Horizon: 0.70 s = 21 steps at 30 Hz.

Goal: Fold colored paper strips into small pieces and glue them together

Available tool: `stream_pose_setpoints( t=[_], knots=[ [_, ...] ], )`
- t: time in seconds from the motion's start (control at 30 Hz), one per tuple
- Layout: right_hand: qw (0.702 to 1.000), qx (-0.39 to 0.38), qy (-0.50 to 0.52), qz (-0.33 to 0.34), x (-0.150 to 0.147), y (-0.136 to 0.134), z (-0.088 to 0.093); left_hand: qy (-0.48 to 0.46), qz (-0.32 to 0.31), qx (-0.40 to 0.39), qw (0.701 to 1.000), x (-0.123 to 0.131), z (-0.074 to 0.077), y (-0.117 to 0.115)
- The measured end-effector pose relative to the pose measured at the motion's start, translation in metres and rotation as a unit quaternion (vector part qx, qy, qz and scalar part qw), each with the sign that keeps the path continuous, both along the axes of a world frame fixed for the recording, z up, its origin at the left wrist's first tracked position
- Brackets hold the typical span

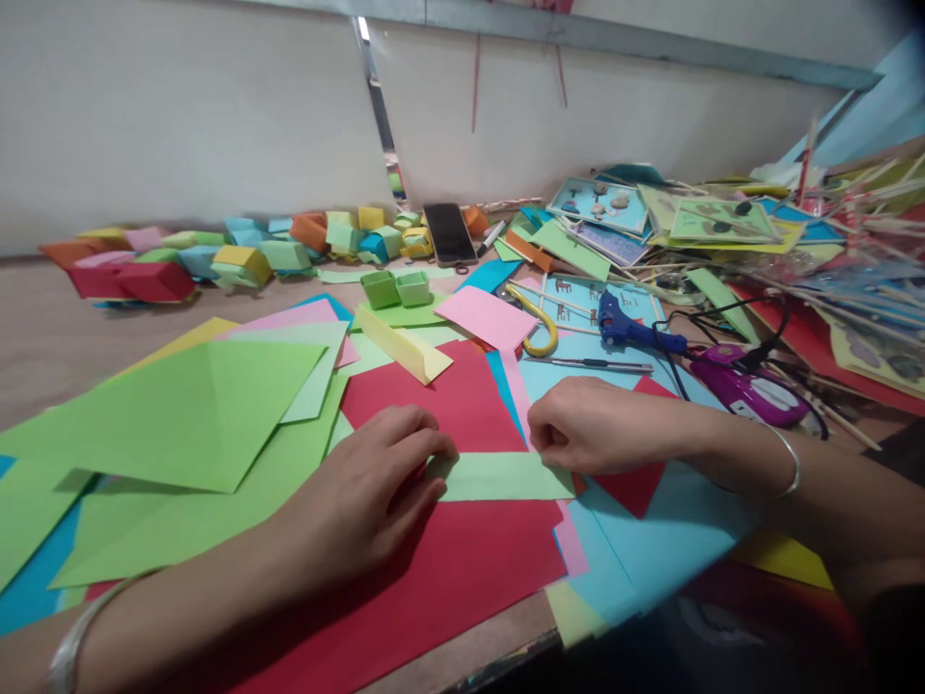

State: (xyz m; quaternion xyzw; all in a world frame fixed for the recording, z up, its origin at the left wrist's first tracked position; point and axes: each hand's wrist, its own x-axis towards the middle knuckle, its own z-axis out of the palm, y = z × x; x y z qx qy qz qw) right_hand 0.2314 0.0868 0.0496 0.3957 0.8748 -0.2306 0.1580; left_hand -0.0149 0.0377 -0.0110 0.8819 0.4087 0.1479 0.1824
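Note:
A narrow pale green paper strip (pixel 498 477) lies across red paper sheets (pixel 462 554), between my two hands. The fingers and thumb of my left hand (pixel 383 482) close on the strip's left end. At its right end, my right hand (pixel 593 424) is curled with its knuckles forward and its fingertips hidden, pressing on or gripping the strip. Beyond my left hand rests a folded pale yellow paper piece (pixel 405 347). Behind it stand two small green paper boxes (pixel 396 288). Under my right wrist is a small red paper piece (pixel 636 487).
Large green sheets (pixel 188 405) overlap on the left. A blue glue gun (pixel 636 328), yellow-handled scissors (pixel 541 333), a pen (pixel 593 364) and a purple device (pixel 752 384) lie at right. Folded paper boxes (pixel 238 265) and a phone (pixel 449 234) line the back; sticks and cards pile up right.

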Motion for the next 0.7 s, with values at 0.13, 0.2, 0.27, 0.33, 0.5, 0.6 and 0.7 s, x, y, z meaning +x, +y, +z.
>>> stream_pose_setpoints(
  t=[0.13,0.2,0.27,0.33,0.5,0.6,0.7],
  knots=[
    [0.999,-0.045,0.007,0.003,0.000,0.001,0.000,-0.007,0.002,0.009,1.000,0.001,0.000,-0.001],
    [0.999,-0.048,0.026,-0.003,0.000,-0.001,0.000,-0.026,0.010,0.022,0.999,0.001,-0.001,-0.001],
    [0.998,-0.027,0.053,-0.006,0.001,-0.004,0.001,-0.041,0.013,0.034,0.999,0.002,0.001,0.000],
    [0.997,0.017,0.077,0.016,0.002,-0.008,0.001,-0.053,0.010,0.035,0.998,0.003,0.003,0.002],
    [0.992,0.060,0.105,0.029,0.002,-0.010,0.001,-0.075,0.031,0.007,0.997,0.003,0.010,0.007],
    [0.991,0.013,0.134,-0.001,0.002,-0.007,0.001,-0.070,0.066,-0.005,0.995,0.002,0.011,0.006],
    [0.987,-0.005,0.158,-0.012,0.003,-0.004,-0.002,-0.083,0.103,-0.008,0.991,0.002,0.012,0.004]
  ],
)
